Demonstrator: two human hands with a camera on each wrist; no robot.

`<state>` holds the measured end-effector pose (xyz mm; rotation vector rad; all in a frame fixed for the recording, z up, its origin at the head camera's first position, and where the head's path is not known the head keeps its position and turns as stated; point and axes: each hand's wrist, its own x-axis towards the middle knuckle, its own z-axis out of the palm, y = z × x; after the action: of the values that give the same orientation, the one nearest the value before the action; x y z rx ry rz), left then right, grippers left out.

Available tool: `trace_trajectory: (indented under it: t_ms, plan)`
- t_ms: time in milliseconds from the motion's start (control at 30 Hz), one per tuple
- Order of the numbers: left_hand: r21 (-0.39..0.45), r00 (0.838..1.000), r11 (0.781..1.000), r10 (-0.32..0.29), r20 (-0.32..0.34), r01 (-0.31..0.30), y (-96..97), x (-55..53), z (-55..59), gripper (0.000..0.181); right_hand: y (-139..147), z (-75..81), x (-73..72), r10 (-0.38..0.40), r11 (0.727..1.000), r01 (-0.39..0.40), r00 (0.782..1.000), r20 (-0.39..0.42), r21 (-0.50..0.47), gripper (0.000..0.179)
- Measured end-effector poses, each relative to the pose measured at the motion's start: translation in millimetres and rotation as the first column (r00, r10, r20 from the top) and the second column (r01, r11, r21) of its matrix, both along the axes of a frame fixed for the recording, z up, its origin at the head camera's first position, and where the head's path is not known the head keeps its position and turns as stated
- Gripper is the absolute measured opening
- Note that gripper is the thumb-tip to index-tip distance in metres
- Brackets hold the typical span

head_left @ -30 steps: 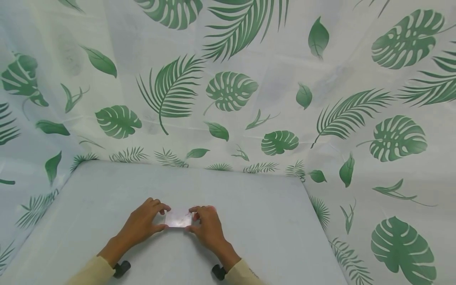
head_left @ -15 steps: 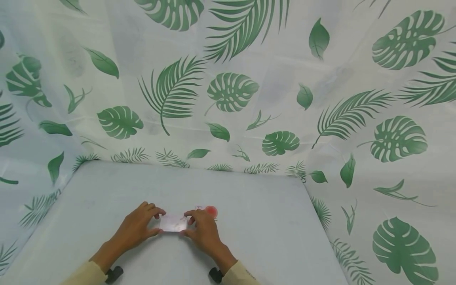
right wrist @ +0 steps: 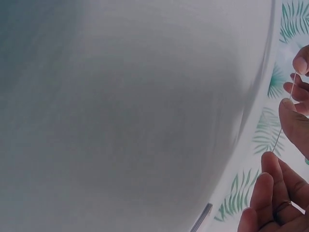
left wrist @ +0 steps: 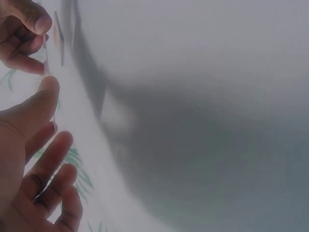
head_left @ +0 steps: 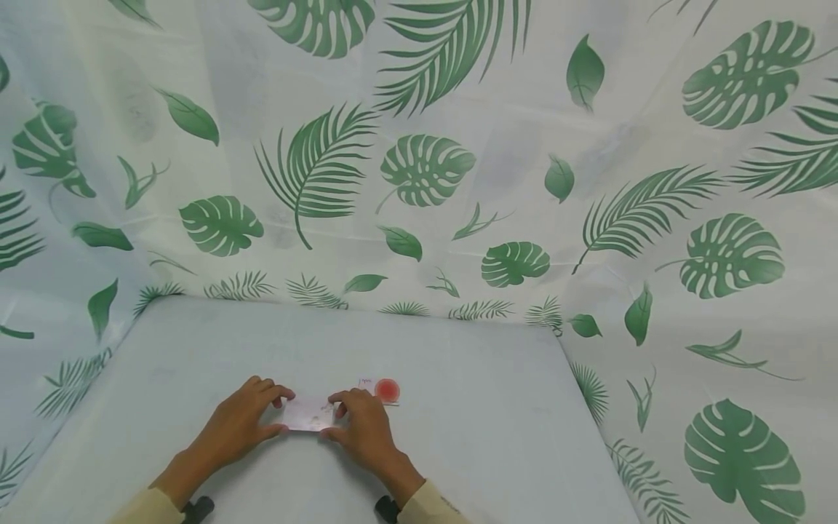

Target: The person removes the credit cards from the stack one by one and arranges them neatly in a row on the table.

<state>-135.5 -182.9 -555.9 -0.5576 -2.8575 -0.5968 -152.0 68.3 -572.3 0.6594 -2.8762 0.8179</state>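
Note:
A thin pale pinkish card (head_left: 306,414) is held level above the table by both hands, with faint printing near its right side. My left hand (head_left: 238,421) pinches its left end between thumb and fingers. At the opposite end, my right hand (head_left: 368,428) pinches it the same way. Both wrist views show the card nearly edge-on, as a thin line. Just beyond the right hand lies a small stack of cards (head_left: 387,391) with a red disc and some pink lettering on top. Part of that stack is hidden behind the right hand's fingers.
A white table (head_left: 484,429) spreads under the hands. Behind it and along both sides hangs a white sheet (head_left: 452,240) printed with green leaves. The layered edge of the card stack (right wrist: 202,218) appears low in the right wrist view.
Both hands have shifted left and slightly nearer the person, carrying the card. The stack with the red disc, mostly covered by the right hand before, now shows more fully.

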Motion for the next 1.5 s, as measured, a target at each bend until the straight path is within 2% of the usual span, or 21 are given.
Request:
trace_trajectory:
  t_ms: [300,533,833,1200,1500]
  plan:
    - [-0.004,0.999,1.0,0.018,0.029,-0.018,-10.4,1.3,-2.1,0.053,-12,-1.4,0.6,-0.004,0.999,0.004,1.0,-0.012,0.045,0.052]
    - [0.0,0.999,0.999,0.035,0.022,-0.035,-17.7,3.5,-3.3,0.053,-22,-1.0,0.4,0.002,0.998,0.0,1.0,-0.028,0.062,0.051]
    - [-0.007,0.995,0.998,0.068,0.075,-0.067,-26.8,3.9,-6.4,0.053,-33,-2.9,-1.0,0.001,0.999,-0.002,1.0,0.009,0.049,0.049]
    - [-0.012,0.987,0.997,0.082,0.14,-0.081,-34.0,7.7,-7.1,0.052,-45,-4.2,0.5,-0.006,0.995,0.002,0.999,0.04,0.103,0.05]
    - [-0.023,0.983,0.996,0.085,0.161,-0.083,-40.6,9.1,-11.9,0.052,-52,-4.7,2.5,0.0,0.987,-0.001,1.0,0.007,0.162,0.05]
